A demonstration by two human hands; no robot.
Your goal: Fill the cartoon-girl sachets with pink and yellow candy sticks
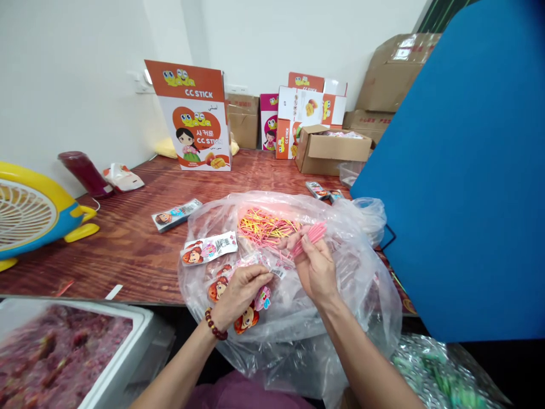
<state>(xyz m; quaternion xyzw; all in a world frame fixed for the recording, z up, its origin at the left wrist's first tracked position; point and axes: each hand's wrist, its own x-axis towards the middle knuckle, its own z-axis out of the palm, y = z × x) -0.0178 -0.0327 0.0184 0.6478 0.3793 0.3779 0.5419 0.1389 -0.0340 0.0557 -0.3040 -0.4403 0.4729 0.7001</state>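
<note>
Pink-and-yellow sticks inside clear plastic bag

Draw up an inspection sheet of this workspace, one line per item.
Surface: reddish wood-grain table, partly covered by a spread clear plastic bag.
Job's things: pink and yellow sticks piled amid the bag; girl-printed sachets beside them.
Clutter: white strip at the table's near edge.
Hands: left hand pinches a barcoded sachet; right hand holds a bundle of pink sticks.
Cables: apparently a thin white cord by the yellow-and-blue fan.
Surroundings: CC Stick box behind, blue panel at right.
</note>
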